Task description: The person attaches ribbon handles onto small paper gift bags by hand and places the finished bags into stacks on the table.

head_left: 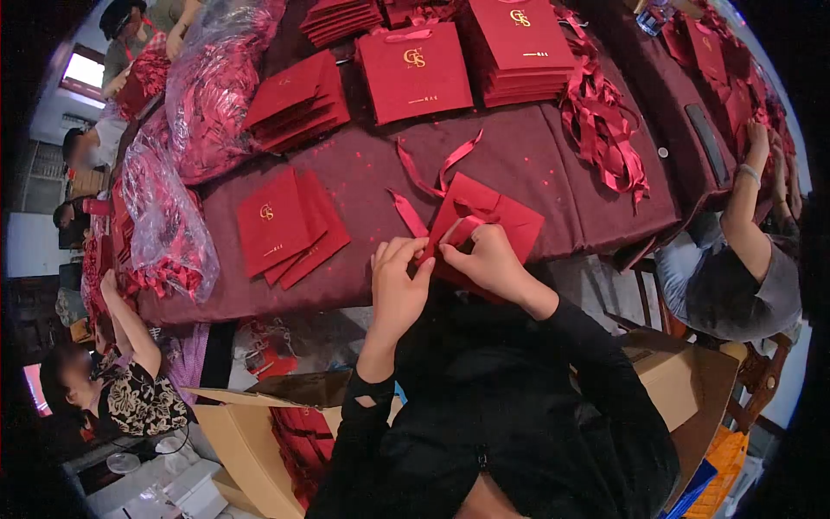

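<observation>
At the tabletop's [519,130] near edge, left grip [400,290] holds bag [516,223], right grip [491,259] pinches ribbon [465,228]: likely threading or tying, next calling for a snug pull.

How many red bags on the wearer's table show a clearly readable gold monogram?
3: the large bag at back centre, the top bag on the stack right of it, and the uppermost bag left of the left hand. Overlapping may hide others.
</observation>
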Tool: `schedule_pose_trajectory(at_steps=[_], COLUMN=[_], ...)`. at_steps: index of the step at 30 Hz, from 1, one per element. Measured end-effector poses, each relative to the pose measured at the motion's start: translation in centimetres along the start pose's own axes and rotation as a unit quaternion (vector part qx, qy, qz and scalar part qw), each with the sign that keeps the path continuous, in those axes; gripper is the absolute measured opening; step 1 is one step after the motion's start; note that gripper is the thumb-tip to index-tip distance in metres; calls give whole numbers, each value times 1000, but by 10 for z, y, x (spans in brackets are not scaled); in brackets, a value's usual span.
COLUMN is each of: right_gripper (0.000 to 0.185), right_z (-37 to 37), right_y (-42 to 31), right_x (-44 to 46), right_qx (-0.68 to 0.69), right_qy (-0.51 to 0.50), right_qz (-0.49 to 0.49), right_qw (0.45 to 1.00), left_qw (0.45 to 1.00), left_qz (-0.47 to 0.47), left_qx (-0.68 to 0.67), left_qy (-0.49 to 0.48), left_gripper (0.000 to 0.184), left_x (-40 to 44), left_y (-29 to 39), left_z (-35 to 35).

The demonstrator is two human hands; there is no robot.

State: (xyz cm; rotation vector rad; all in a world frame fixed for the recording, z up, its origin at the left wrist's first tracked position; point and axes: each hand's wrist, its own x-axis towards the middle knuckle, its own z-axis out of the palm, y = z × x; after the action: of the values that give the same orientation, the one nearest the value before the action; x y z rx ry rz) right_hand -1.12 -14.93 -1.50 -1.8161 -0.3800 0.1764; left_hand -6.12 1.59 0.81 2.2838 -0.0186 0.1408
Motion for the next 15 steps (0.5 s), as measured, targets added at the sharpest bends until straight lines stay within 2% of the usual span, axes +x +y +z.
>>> schedule_pose_trajectory(at_steps=[5,7,10,13,15], right_gripper=[18,18,20,21,21], right_z=[5,6,2,-2,-2], right_y=[-3,4,-2,-6,-7], right_x=[0,1,1,2,2], right_qx=[-36,-48,-15,-42,-32], right_qy=[-10,-16,-35,-65,-62], right_qz=[31,-43,-36,6,-7], right_qw=[999,998,999,997,998], left_qw=[1000,997,986,984,981], left_qz=[-4,7,116,138,165], left_qx=[-6,-62,-59,-21,-8], left_qy=[-26,-56,-101,-112,-100], left_gripper=[27,26,24,22,18], left_x=[0,3,20,28,33], left_y=[1,-10,-29,-16,-19], left_z=[-4,-9,-22,-25,-21])
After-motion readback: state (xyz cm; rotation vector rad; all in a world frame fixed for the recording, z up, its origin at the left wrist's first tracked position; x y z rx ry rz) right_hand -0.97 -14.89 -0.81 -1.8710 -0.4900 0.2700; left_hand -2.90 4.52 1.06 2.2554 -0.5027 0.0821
